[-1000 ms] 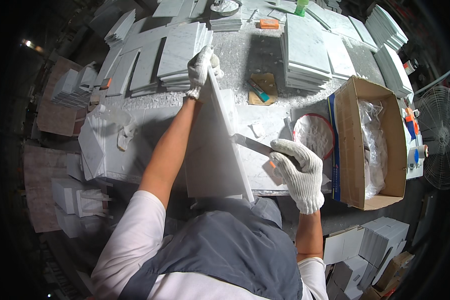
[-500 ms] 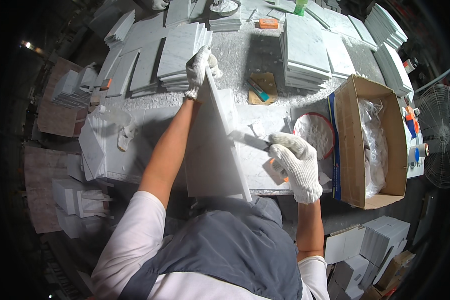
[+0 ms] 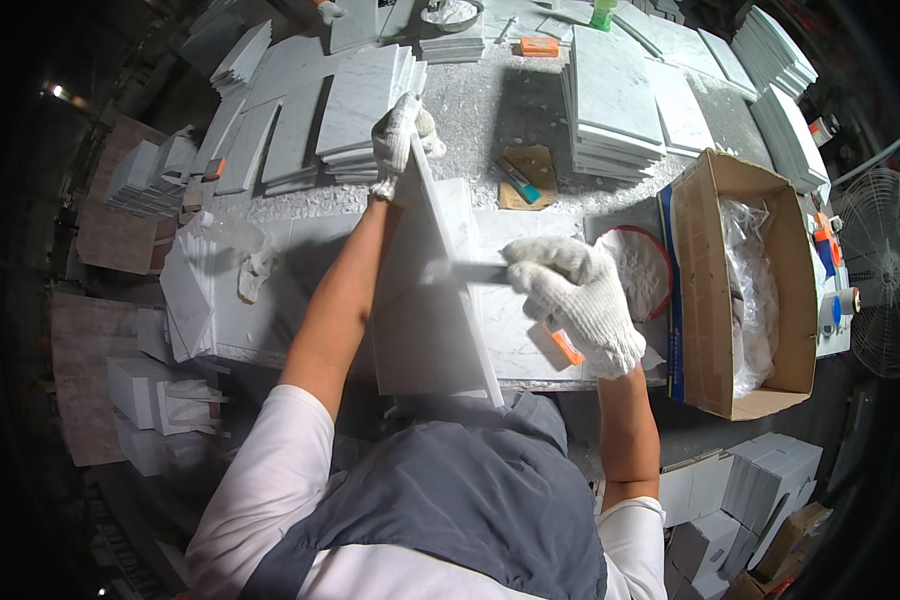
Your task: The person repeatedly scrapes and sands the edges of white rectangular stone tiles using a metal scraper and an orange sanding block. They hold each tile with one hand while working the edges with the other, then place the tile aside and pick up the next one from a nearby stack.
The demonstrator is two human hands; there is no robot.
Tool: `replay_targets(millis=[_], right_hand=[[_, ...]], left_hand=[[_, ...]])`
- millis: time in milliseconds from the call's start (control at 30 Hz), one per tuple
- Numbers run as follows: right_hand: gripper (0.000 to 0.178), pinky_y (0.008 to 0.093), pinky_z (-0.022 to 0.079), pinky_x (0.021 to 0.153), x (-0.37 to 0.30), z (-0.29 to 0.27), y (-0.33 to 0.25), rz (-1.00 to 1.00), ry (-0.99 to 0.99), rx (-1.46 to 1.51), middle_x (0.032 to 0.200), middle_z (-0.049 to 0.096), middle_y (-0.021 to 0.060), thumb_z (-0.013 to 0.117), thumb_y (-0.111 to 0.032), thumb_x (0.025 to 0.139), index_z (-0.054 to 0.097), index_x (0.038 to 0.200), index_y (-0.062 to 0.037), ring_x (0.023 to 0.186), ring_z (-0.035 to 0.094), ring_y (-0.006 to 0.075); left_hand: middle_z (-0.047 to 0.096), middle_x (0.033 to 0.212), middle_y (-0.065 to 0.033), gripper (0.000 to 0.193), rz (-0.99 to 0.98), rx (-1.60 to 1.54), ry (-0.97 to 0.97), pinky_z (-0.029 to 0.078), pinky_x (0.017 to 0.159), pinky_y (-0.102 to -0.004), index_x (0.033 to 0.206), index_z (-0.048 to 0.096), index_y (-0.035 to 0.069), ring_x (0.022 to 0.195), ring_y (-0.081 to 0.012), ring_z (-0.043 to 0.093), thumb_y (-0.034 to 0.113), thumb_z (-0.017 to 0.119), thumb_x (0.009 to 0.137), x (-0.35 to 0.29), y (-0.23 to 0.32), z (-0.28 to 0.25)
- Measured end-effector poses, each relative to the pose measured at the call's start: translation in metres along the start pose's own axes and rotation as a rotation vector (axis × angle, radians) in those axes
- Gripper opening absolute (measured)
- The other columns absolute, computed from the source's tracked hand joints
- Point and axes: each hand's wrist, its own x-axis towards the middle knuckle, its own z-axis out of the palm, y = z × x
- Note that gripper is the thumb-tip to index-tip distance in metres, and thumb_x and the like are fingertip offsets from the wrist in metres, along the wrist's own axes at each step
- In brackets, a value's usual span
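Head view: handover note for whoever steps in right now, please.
Left hand: gloved, grips the top edge of a white stone tile held on edge, its lower end at the near rim of the table.
Right hand: gloved, holds a flat metal blade against the tile's right edge, roughly mid-length.
Nearby: tile stacks further back, an open cardboard box on the right.
Done: tile gripped, blade on the edge.
Left: cannot tell how much of the edge is already worked.

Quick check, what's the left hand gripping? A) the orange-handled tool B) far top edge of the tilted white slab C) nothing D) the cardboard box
B: the gloved left hand grips the far top edge of the tilted white slab, while the right hand holds a flat blade against its edge.
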Motion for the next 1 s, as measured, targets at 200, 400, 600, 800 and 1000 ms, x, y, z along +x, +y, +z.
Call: replay_targets(millis=[200, 400, 600, 800, 1000], right_hand=[[0.028, 0.0172, 0.047, 0.053, 0.006, 0.006, 0.002, -0.187, 0.133, -0.008, 0.085, 0.072, 0.0017, 0.074, -0.018, 0.094, 0.072, 0.117, -0.0021, 0.064, 0.062, 0.004], [0.028, 0.0176, 0.047, 0.052, 0.001, 0.007, 0.0, 0.041, -0.049, -0.035, 0.083, 0.07, 0.0008, 0.074, -0.016, 0.093, 0.072, 0.118, -0.0026, 0.064, 0.064, 0.0055], [0.025, 0.019, 0.048, 0.051, -0.003, 0.008, 0.002, -0.088, 0.038, 0.1, 0.084, 0.072, 0.0023, 0.074, -0.016, 0.093, 0.073, 0.115, -0.0028, 0.062, 0.063, 0.0041], [0.025, 0.0186, 0.05, 0.054, 0.003, -0.01, 0.024, -0.268, 0.305, 0.152, 0.091, 0.073, 0.0038, 0.073, -0.011, 0.093, 0.073, 0.117, -0.0018, 0.066, 0.064, 0.0049], [0.027, 0.0344, 0.058, 0.081, -0.001, -0.086, 0.083, -0.6, 0.896, -0.806, 0.108, 0.072, 0.0068, 0.07, -0.015, 0.088, 0.072, 0.115, -0.0173, 0.091, 0.072, 0.0237]], left_hand=[[0.044, 0.066, 0.0024, 0.024, -0.013, -0.003, 0.017, 0.04, 0.046, -0.0306, 0.09, 0.054, 0.011, 0.049, -0.0126, 0.043, 0.03, 0.056, 0.104, -0.002, 0.001, 0.003], [0.044, 0.062, 0.0031, 0.022, 0.021, -0.09, -0.023, 0.04, 0.045, -0.029, 0.084, 0.055, 0.011, 0.046, -0.0098, 0.042, 0.024, 0.056, 0.102, -0.004, 0.0, 0.004], [0.044, 0.063, 0.0027, 0.021, -0.049, -0.119, -0.021, 0.039, 0.045, -0.0302, 0.088, 0.057, 0.009, 0.047, -0.0105, 0.041, 0.025, 0.055, 0.102, -0.004, 0.006, 0.005], [0.032, 0.057, 0.0058, 0.043, -0.004, -0.016, 0.036, 0.035, 0.043, -0.0281, 0.067, 0.04, 0.018, 0.046, -0.0111, 0.038, 0.034, 0.052, 0.106, -0.003, 0.002, 0.003], [0.046, 0.063, -0.002, 0.032, -0.02, -0.064, -0.043, 0.047, 0.047, -0.0367, 0.082, 0.055, 0.005, 0.047, -0.0171, 0.046, 0.032, 0.06, 0.1, 0.009, 0.001, -0.019]])
